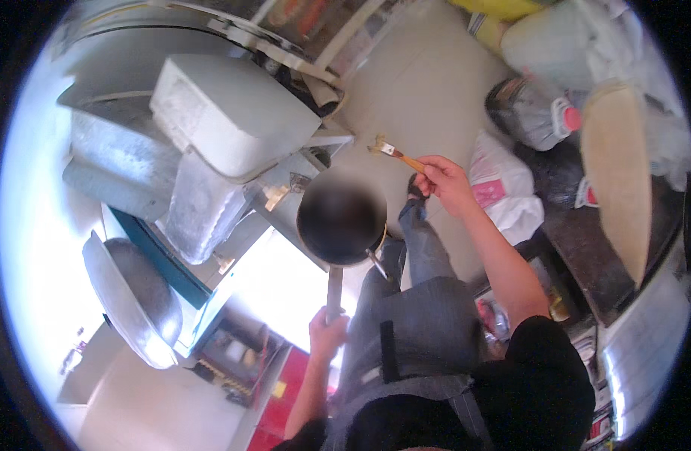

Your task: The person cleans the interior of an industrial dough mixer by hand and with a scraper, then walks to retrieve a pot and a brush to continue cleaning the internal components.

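My left hand (328,335) is closed around the long handle of a round, dark pan (323,248). The pan hangs in front of my legs, and its interior is blurred, so I cannot tell what it holds. A short metal rod (378,265) sticks out over its near right rim. In my right hand (444,183) is a brush (404,158) with a wooden handle and a metal ferrule. Its yellowish, splayed bristles point up and left, above the floor and apart from the pan.
Left of the pan sit a white plastic tub (238,118) and a frosted container (204,208). A large metal bowl (145,293) leans at far left. To the right are a white plastic bag (506,191), a large plastic jug (531,113) and a long pale board (616,180).
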Available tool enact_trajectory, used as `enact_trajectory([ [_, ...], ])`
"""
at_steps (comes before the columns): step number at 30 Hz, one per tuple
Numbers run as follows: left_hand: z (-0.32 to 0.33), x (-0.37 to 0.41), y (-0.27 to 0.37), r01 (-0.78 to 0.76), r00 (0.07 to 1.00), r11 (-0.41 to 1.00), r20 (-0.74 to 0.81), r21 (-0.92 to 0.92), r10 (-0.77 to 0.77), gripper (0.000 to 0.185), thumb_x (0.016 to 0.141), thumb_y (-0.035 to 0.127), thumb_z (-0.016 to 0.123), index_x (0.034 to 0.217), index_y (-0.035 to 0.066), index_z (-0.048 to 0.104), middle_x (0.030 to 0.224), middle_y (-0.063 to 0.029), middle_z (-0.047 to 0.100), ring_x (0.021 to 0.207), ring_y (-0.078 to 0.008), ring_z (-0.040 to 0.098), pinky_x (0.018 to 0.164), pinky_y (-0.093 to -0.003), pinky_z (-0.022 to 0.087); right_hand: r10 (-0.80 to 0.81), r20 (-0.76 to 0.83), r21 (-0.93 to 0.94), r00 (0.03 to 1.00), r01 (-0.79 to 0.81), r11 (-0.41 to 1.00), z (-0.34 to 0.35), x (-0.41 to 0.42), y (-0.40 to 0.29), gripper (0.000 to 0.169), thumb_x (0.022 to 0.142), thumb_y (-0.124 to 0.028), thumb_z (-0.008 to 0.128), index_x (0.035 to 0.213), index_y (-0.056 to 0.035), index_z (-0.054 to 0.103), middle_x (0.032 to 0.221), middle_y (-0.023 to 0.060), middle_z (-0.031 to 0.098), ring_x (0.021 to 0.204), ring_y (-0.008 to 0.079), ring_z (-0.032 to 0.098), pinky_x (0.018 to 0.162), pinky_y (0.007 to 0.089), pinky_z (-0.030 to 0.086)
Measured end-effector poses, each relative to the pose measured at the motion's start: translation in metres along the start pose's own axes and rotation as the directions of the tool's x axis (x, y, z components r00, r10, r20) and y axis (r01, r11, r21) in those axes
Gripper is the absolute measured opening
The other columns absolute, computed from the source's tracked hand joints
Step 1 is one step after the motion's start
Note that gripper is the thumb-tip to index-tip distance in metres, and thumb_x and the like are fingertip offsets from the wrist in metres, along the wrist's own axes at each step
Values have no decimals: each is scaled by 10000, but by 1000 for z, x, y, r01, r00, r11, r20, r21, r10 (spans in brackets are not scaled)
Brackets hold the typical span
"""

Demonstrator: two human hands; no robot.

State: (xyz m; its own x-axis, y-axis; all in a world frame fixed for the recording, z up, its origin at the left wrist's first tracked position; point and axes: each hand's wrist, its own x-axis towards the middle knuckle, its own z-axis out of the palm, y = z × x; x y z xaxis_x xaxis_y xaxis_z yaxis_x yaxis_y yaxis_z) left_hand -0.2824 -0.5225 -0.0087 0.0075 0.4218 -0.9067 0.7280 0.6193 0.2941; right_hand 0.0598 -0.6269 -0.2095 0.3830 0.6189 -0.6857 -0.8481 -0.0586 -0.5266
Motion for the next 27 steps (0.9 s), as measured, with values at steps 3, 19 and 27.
enact_trajectory([
  [3, 5, -13, 26, -119, 989, 992, 92, 43, 115, 150, 824, 148, 684, 900, 34, 623, 624, -7, 548, 471, -86, 491, 417, -244, 389, -62, 96, 133, 993, 49, 990, 32, -72, -88, 294, 993, -133, 500, 1245, 10, 546, 832, 52, 568, 630, 130, 503, 586, 260, 445],
  [19, 26, -107, 166, -406, 864, 881, 212, -243, 457, 196, 835, 187, 696, 919, 25, 624, 565, -4, 515, 429, -89, 476, 388, -245, 354, 16, 400, 234, 916, -119, 965, 147, -177, -250, 159, 1021, -247, 480, 991, -95, 516, 710, -33, 446, 534, 45, 410, 469, 227, 381],
  [27, 45, -93, 235, -421, 892, 861, 39, -286, 450, 222, 813, 200, 712, 927, 23, 640, 577, 0, 520, 461, -79, 470, 417, -257, 356, -38, 212, -326, 976, 108, 939, 206, -100, -355, 236, 1012, -212, 491, 1106, -19, 591, 765, 26, 557, 571, 95, 502, 504, 255, 459],
])
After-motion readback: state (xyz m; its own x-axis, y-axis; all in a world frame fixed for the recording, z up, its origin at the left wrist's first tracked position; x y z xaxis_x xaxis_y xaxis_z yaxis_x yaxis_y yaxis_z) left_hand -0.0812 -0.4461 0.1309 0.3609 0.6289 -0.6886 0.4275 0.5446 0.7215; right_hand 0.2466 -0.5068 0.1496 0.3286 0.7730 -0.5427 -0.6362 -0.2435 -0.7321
